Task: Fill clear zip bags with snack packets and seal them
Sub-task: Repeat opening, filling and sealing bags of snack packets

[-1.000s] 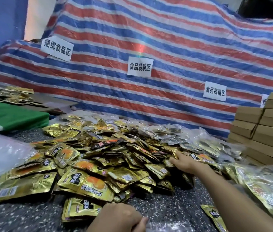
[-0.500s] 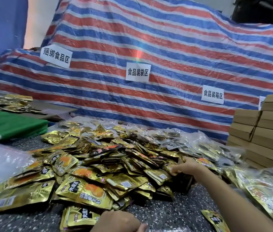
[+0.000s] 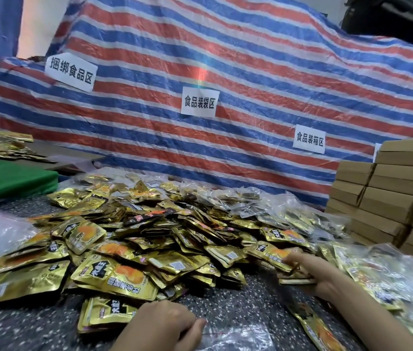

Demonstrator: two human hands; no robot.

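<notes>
Crinkled gold foil snack packets [image 3: 149, 236] heap the speckled tabletop [image 3: 238, 300], hemmed by cardboard boxes [image 3: 390, 198] at its right edge and a striped tarpaulin [image 3: 251, 72] behind. The right hand [image 3: 319, 274] pinches a stack of packets [image 3: 295, 279]. The left hand [image 3: 160, 325], fingers curled, meets a clear zip bag [image 3: 241, 338] at the near edge; I cannot tell whether it grips the bag.

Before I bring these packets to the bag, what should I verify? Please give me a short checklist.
1. Right hand grips the stack of snack packets, thumb on top: ok.
2. Stack lifted off the table: cannot tell.
3. Clear zip bag lies beside the left hand: ok.
4. Bag mouth open: cannot tell.
5. Left hand holds the bag firmly: cannot tell.
6. Bare table between stack and bag: ok.
</notes>
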